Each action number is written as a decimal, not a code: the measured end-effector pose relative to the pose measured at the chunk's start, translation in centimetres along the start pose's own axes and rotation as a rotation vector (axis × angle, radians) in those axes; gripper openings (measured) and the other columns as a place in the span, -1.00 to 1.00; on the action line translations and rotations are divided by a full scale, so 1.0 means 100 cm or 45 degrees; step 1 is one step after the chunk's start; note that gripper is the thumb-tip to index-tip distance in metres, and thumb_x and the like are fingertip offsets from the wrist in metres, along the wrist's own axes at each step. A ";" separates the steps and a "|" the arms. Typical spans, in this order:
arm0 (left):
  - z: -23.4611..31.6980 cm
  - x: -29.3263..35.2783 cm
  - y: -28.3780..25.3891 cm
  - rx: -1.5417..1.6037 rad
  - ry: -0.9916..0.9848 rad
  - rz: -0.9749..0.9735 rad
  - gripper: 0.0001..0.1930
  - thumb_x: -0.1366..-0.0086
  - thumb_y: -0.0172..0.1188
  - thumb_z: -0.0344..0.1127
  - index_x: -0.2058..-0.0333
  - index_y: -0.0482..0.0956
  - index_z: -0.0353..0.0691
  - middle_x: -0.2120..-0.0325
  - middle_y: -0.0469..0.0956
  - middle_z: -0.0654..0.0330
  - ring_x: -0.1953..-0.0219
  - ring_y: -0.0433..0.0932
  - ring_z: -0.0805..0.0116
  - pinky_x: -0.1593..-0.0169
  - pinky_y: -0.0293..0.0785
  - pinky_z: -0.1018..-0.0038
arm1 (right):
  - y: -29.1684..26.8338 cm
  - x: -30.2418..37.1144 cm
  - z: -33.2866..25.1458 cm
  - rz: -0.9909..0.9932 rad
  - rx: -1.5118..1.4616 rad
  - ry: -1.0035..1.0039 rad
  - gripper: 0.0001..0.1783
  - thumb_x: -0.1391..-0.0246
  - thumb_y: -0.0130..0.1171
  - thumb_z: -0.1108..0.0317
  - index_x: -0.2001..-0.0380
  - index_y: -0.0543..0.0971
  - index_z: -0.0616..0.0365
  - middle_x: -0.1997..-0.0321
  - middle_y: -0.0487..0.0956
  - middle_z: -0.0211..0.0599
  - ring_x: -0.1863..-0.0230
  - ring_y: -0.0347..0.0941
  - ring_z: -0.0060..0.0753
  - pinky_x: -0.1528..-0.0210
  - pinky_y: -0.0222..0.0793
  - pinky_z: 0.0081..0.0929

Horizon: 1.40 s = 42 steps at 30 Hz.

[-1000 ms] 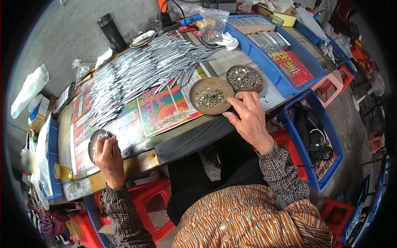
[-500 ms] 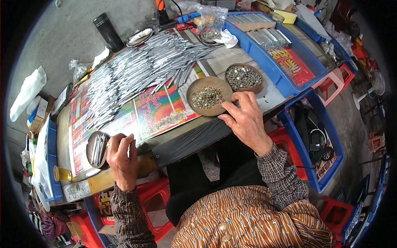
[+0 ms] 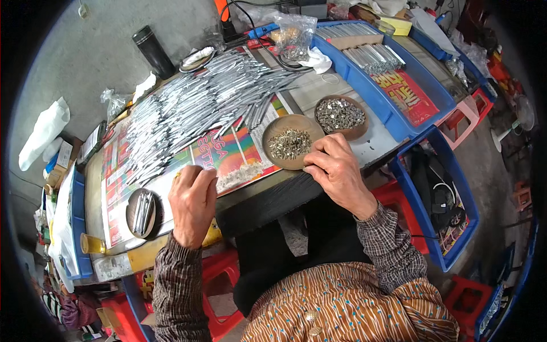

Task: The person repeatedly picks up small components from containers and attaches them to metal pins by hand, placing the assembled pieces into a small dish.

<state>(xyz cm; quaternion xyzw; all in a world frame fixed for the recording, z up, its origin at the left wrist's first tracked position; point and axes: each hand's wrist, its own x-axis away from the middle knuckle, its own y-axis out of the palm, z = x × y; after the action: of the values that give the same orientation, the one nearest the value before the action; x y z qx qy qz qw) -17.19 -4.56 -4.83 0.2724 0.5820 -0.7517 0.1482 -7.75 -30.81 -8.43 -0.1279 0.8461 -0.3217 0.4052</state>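
My left hand point(image 3: 192, 200) is raised over the table's near edge, thumb and fingers pinched together; what they hold, if anything, is too small to make out. Left of it sits a small dark oval dish point(image 3: 142, 215) with several slim silver metal rods point(image 3: 143, 212) inside. At the rim of a round wooden bowl point(image 3: 272, 130), my right hand point(image 3: 337, 170) is closed in a pinch, its content hidden. Small brass-coloured metal parts point(image 3: 290, 143) fill that bowl. Just behind, a second brown bowl point(image 3: 358, 132) holds small silvery metal pieces point(image 3: 339, 114).
A wide pile of silver rods point(image 3: 199, 108) covers the table's far left. Blue trays point(image 3: 393, 117) with stacked rods stand at the right. A black flask point(image 3: 154, 52), a plastic bag point(image 3: 295, 35) and cables are at the back. A yellowish cup point(image 3: 92, 244) stands at the left.
My left hand has moved right and up, away from the dish of rods. My right hand stays by the wooden bowl's rim. The whole view has shifted slightly.
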 end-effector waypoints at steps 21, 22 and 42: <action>-0.023 -0.107 0.098 0.068 -0.072 -0.128 -0.94 -0.06 0.20 -0.40 0.46 0.53 -0.22 0.52 0.53 0.04 0.44 0.54 -0.02 0.38 0.43 0.18 | 0.007 -0.002 0.011 0.110 -0.267 0.019 -0.79 0.24 0.27 0.56 0.49 0.46 0.15 0.35 0.49 -0.34 0.21 0.39 -0.23 0.10 0.31 -0.32; -0.022 -0.110 0.101 0.052 -0.111 -0.138 -0.95 -0.06 0.20 -0.40 0.46 0.53 -0.21 0.52 0.54 0.05 0.44 0.54 -0.02 0.38 0.43 0.17 | 0.007 -0.001 0.011 0.115 -0.269 0.022 -0.79 0.24 0.27 0.56 0.49 0.46 0.15 0.35 0.49 -0.34 0.21 0.39 -0.23 0.10 0.31 -0.32; -0.029 -0.122 0.121 -0.206 0.229 0.019 -0.84 -0.06 0.14 -0.53 0.32 0.52 -0.22 0.41 0.40 0.07 0.30 0.47 0.02 0.20 0.39 0.19 | 0.009 0.005 0.013 0.304 -0.442 0.053 -0.75 0.26 0.20 0.71 0.51 0.42 0.18 0.42 0.53 -0.34 0.32 0.47 -0.31 0.26 0.38 -0.44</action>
<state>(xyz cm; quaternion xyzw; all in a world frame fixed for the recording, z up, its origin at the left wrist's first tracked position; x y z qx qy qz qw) -0.11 -6.28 -7.83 0.3303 0.6497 -0.6737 0.1223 -7.05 -30.98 -9.89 -0.0879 0.9063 -0.1233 0.3947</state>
